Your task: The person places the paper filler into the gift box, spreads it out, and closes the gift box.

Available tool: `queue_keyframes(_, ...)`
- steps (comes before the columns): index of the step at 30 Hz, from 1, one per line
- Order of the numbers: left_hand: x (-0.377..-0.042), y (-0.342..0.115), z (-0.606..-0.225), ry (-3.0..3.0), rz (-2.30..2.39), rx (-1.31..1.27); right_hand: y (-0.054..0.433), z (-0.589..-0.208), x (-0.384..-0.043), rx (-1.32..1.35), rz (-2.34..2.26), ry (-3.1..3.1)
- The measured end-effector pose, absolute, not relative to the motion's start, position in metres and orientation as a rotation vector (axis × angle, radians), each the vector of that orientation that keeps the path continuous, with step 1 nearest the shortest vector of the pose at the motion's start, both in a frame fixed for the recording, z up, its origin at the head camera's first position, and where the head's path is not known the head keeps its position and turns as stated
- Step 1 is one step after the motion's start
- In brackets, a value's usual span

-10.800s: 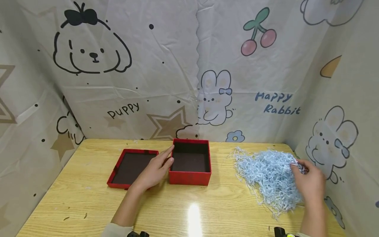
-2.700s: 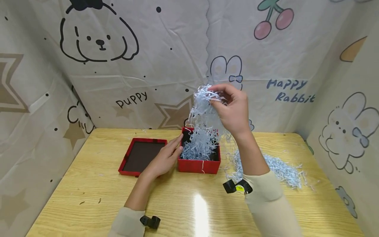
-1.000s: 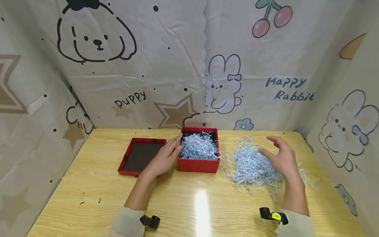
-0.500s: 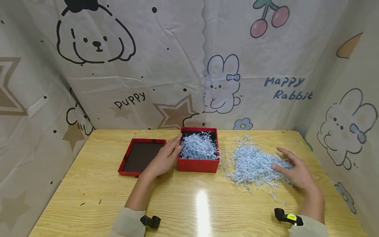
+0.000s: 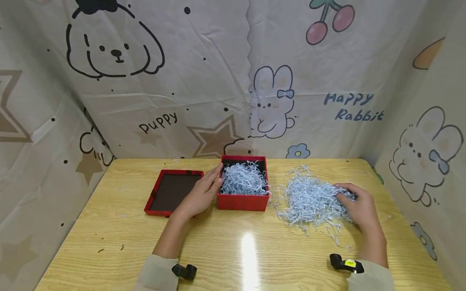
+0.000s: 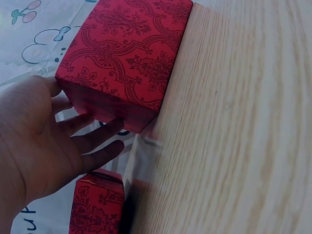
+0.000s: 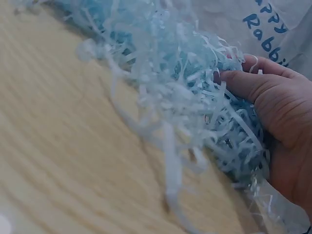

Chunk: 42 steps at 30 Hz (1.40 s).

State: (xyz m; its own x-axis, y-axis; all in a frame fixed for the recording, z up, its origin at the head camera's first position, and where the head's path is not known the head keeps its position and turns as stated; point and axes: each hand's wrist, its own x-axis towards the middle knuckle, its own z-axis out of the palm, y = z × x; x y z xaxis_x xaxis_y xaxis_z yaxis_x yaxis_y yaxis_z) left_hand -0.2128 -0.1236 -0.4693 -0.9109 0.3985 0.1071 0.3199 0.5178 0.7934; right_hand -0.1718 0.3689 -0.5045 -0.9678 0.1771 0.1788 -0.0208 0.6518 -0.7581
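Note:
My left hand (image 5: 201,196) rests against the left side of a red patterned box (image 5: 242,203), fingers extended. In the left wrist view, fingertips touch the box wall (image 6: 122,58). Pale blue shredded paper (image 5: 243,178) fills much of the box's dark inside. At the right, my right hand (image 5: 361,206) grips the near right edge of a loose heap of the same shredded paper (image 5: 309,200). The right wrist view has its thumb and fingers curled into the strands (image 7: 180,73), some fingertips hidden among them.
The red box lid (image 5: 174,193) lies inside up to the left of the box, partly behind my left hand. Stray strands lie between box and heap. A printed cloth (image 5: 204,81) stands behind and beside the wooden table (image 5: 204,250).
Shredded paper has gone from the right heap into the formerly bare box, carried by my right hand. Most recently that hand has come back and closed on the heap's right edge. My left hand stays.

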Motion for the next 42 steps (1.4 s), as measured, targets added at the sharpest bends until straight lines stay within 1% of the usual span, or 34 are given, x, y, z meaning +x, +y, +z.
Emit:
queue_keyframes(11, -0.213, -0.124, -0.468, 2.662, 1.37, 0.646, 0.36, -0.467, -0.169, -0.185, 1.294, -2.356)
queue_keyframes(24, -0.213, -0.124, -0.468, 2.659, 1.364, 0.652, 0.338, -0.421, -0.165, -0.11, 1.283, -2.172)
queue_keyframes(34, -0.213, -0.124, -0.467, 2.662, 1.366, 0.676, 0.315, -0.391, -0.163, -0.214, 1.324, -2.006)
queue_keyframes(42, -0.214, -0.122, -0.469, 2.658, 1.382, 0.667, 0.295, -0.364, -0.172, -0.106, 1.388, -1.898)
